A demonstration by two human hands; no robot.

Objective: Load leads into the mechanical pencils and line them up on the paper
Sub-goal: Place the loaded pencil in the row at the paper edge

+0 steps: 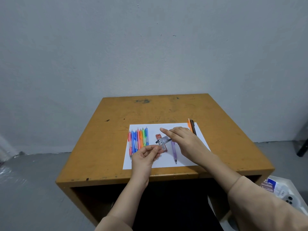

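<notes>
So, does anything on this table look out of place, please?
Yes: an orange mechanical pencil and a dark brown pencil lie at the white paper's far right corner, poking past its edge, apart from the neat coloured pencil row on its left.

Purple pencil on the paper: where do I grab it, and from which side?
Pinch the purple pencil on its bare lower barrel, above the tip, coming from above on the left. It lies flat, tip toward you; the right hand covers its upper end and right side.
</notes>
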